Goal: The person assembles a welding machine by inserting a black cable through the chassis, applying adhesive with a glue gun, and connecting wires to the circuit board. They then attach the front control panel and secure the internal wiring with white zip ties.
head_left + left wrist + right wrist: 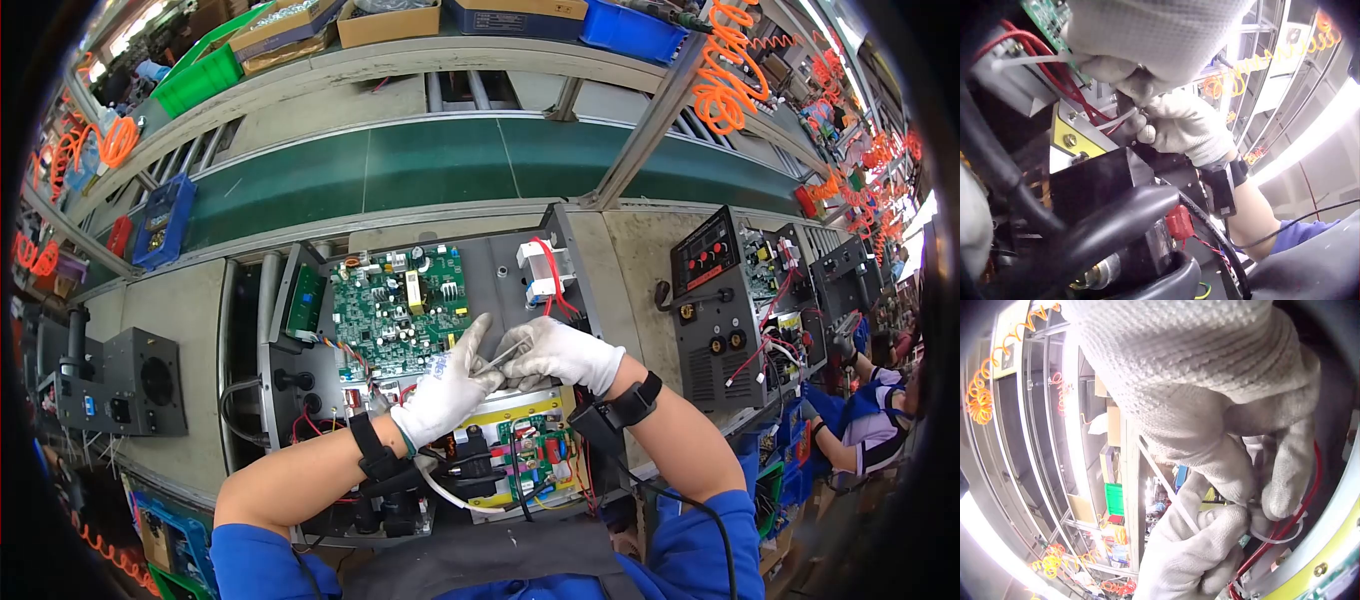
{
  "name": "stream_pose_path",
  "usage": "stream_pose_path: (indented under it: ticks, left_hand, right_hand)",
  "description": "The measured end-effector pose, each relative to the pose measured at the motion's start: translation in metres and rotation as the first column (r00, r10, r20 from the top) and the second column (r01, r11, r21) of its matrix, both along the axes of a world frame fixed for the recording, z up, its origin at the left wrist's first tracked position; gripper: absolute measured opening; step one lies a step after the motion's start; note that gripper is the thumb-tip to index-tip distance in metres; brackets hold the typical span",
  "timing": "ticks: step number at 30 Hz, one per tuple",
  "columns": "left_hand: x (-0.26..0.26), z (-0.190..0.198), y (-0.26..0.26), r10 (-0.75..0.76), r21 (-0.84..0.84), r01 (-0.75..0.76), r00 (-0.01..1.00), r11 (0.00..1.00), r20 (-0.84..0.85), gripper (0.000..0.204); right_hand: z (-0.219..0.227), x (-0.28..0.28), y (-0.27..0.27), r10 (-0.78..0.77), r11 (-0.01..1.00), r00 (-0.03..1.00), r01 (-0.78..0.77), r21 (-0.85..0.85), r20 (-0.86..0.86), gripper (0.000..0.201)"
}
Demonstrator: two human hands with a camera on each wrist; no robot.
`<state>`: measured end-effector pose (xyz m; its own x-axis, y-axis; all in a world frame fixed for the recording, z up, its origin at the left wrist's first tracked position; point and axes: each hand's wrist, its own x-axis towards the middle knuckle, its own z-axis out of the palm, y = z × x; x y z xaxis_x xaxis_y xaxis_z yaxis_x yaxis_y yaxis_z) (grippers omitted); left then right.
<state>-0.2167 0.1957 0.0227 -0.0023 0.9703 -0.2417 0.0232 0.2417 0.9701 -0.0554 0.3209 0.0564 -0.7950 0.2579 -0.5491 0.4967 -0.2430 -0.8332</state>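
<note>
Both white-gloved hands meet over an open grey machine chassis (500,255) that carries a green circuit board (400,305). Between them runs a thin white cable tie (506,352). My left hand (450,385) pinches it from the left and my right hand (555,355) from the right. In the left wrist view the cable tie (1116,119) loops round red wires (1054,78) beside the right hand (1185,128). In the right wrist view the tie's tail (1163,478) sticks up between the right hand (1210,394) and left hand (1191,562), and its loop (1279,536) circles red wires (1310,506).
A second open machine (720,300) stands to the right and a black fan box (130,380) to the left. A green conveyor belt (440,165) runs behind. Orange coiled hoses (725,60) hang above. Another person (870,410) works at the far right.
</note>
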Motion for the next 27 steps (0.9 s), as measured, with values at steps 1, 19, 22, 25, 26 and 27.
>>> stream_pose_path:
  ticks: [1, 19, 22, 25, 26, 27]
  left_hand:
    - [0.0, 0.001, 0.0, -0.006, -0.002, 0.006, 1.0, 1.0, -0.016, 0.077]
    - [-0.004, 0.018, -0.007, -0.048, -0.074, 0.027, 0.953, 0.997, -0.299, 0.072]
    - [-0.012, 0.01, -0.013, -0.082, -0.077, 0.054, 0.896, 0.996, -0.437, 0.058]
    - [-0.027, 0.028, -0.009, -0.302, -0.257, 0.213, 0.873, 0.942, -0.383, 0.043]
    - [-0.028, 0.029, -0.011, -0.307, -0.26, 0.217, 0.872, 0.941, -0.382, 0.043]
    - [-0.029, 0.029, -0.013, -0.373, -0.167, 0.338, 0.764, 0.926, -0.526, 0.038]
  right_hand:
    - [0.001, -0.001, 0.001, 0.016, 1.0, 1.0, -0.016, -0.019, -0.006, 0.033]
    - [-0.004, -0.004, 0.002, 0.09, 0.994, 0.995, -0.092, 0.063, 0.035, 0.034]
    - [0.0, -0.006, 0.0, 0.07, 0.996, 0.993, -0.075, 0.053, 0.091, 0.033]
    - [-0.002, -0.005, 0.001, 0.081, 0.995, 0.994, -0.085, 0.045, 0.069, 0.032]
    - [-0.001, -0.005, 0.0, 0.078, 0.996, 0.995, -0.081, 0.042, 0.068, 0.032]
    - [0.003, -0.006, -0.001, 0.083, 0.995, 0.992, -0.088, 0.054, 0.091, 0.032]
